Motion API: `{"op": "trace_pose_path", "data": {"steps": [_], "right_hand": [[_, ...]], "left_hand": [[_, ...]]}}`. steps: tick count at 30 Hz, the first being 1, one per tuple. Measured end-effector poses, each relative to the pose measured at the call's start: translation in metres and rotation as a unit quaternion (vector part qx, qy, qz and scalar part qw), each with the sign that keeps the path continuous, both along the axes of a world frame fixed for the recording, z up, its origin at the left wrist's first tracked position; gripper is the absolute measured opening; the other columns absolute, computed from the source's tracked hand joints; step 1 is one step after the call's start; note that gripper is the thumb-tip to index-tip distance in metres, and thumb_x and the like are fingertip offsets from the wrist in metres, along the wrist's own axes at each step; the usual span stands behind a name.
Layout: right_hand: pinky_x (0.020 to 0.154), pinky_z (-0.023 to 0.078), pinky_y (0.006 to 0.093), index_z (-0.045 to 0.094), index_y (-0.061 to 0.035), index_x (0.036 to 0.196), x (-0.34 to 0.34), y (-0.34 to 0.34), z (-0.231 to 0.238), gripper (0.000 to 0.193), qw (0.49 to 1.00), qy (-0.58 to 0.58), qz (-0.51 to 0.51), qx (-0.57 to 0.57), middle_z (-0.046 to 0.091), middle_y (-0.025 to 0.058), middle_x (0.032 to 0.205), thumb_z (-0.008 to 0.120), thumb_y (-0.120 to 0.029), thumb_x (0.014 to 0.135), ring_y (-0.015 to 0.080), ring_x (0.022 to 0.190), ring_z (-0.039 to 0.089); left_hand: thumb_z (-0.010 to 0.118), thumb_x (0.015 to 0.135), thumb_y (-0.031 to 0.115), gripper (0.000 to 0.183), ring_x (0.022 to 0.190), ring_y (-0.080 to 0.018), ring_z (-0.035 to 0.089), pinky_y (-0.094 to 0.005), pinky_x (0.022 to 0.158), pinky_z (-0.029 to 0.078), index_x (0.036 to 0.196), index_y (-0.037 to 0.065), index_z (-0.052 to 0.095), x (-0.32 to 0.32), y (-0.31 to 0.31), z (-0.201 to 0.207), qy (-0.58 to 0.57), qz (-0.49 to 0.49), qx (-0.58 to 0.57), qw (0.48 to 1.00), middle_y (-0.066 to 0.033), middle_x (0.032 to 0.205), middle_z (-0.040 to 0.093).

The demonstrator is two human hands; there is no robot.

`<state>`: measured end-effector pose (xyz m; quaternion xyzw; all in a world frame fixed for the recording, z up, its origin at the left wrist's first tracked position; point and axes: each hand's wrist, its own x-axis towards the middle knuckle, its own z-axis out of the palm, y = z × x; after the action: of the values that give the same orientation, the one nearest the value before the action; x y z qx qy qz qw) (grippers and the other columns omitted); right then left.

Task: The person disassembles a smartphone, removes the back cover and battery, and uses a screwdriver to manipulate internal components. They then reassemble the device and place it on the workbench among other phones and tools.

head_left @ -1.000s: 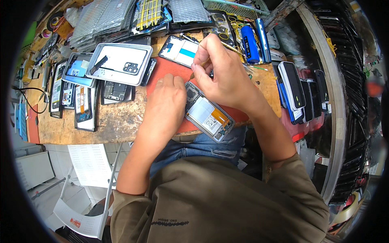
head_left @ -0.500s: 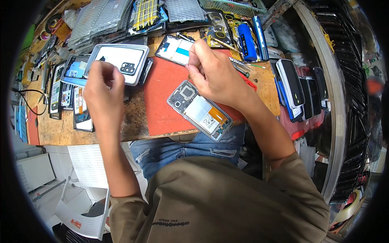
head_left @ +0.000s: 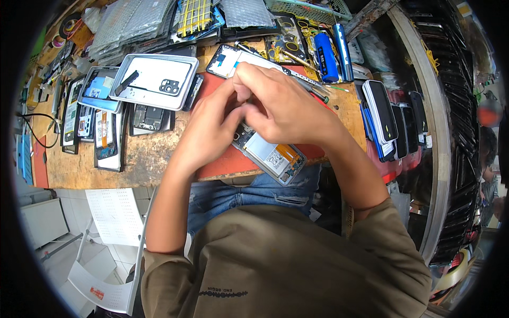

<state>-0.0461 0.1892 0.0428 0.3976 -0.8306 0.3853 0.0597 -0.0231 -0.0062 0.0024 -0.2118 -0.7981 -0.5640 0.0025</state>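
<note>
Over the upper end of an opened phone (head_left: 273,155), my left hand (head_left: 209,127) and my right hand (head_left: 283,103) come together. Fingers on both are bent into a pinch, and whatever lies between the fingertips is hidden. The phone's pale battery and orange flex cable show below my right hand, while my hands cover its camera end. A red mat (head_left: 225,165) lies beneath the phone, whose lower end juts past the bench edge. Behind my hands is a phone frame with a white and blue inner side (head_left: 222,60).
To the left, a white phone back in a pale tray (head_left: 154,71) carries a small black piece (head_left: 127,82). Opened phones (head_left: 105,135) lie beside it. A blue cylinder (head_left: 325,58) and screwdrivers (head_left: 313,90) are at back right. Several phones (head_left: 380,114) lean at the right.
My left hand has moved right, from above the white phone back to my right hand over the opened phone. The black piece on the white back is now uncovered. My right hand has shifted slightly.
</note>
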Motion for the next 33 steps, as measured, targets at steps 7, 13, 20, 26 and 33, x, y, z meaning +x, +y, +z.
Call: {"op": "trace_pose_path", "data": {"steps": [7, 13, 20, 26, 33], "right_hand": [[0.079, 0.046, 0.0477, 0.053, -0.0047, 0.1, 0.006, -0.004, -0.002, 0.024, 0.989, 0.11, -0.084, 0.057, 0.065, 0.0147, 0.092, 0.07, -0.002, 0.083, 0.0389, 0.088, 0.065], [0.078, 0.048, 0.0511, 0.054, -0.0022, 0.101, 0.003, -0.006, 0.002, 0.028, 0.982, 0.133, -0.11, 0.076, 0.069, 0.0173, 0.091, 0.071, -0.008, 0.08, 0.0382, 0.091, 0.071], [0.077, 0.05, 0.0507, 0.053, -0.0013, 0.106, 0.005, -0.001, -0.005, 0.033, 0.989, 0.078, -0.115, 0.045, 0.071, 0.0182, 0.089, 0.069, -0.003, 0.078, 0.0415, 0.09, 0.073], [0.074, 0.053, 0.0528, 0.05, -0.0011, 0.11, -0.001, 0.004, -0.014, 0.031, 0.988, 0.059, -0.14, 0.007, 0.07, 0.0189, 0.09, 0.067, 0.0, 0.084, 0.0424, 0.079, 0.07], [0.063, 0.055, 0.0451, 0.051, -0.0003, 0.108, 0.005, 0.012, -0.008, 0.025, 0.984, 0.001, -0.164, -0.07, 0.069, 0.0202, 0.089, 0.067, 0.002, 0.089, 0.0377, 0.072, 0.072]], "left_hand": [[0.073, 0.09, 0.001, 0.033, 0.103, -0.0433, 0.076, -0.0461, 0.089, 0.058, 0.123, 0.0, 0.068, -0.018, 0.018, 0.0, -0.001, 0.052, -0.063, 0.997, -0.0245, 0.119, 0.076], [0.068, 0.094, -0.005, 0.034, 0.098, -0.032, 0.079, -0.0448, 0.086, 0.059, 0.128, 0.001, 0.065, -0.025, 0.014, -0.003, 0.083, 0.056, -0.073, 0.992, -0.0211, 0.112, 0.077], [0.068, 0.091, -0.003, 0.031, 0.099, -0.0505, 0.072, -0.0531, 0.085, 0.057, 0.122, -0.003, 0.062, -0.02, 0.015, -0.001, 0.074, 0.028, -0.076, 0.994, -0.028, 0.108, 0.074], [0.069, 0.095, 0.004, 0.014, 0.101, -0.0499, 0.069, -0.0587, 0.087, 0.054, 0.107, -0.004, 0.067, -0.012, 0.008, 0.0, 0.094, 0.0, -0.217, 0.972, -0.0278, 0.103, 0.072], [0.064, 0.089, -0.002, 0.015, 0.101, -0.0453, 0.07, -0.0533, 0.089, 0.057, 0.103, -0.007, 0.065, -0.005, 0.019, -0.011, 0.191, 0.024, -0.324, 0.927, -0.0278, 0.102, 0.07]]}}
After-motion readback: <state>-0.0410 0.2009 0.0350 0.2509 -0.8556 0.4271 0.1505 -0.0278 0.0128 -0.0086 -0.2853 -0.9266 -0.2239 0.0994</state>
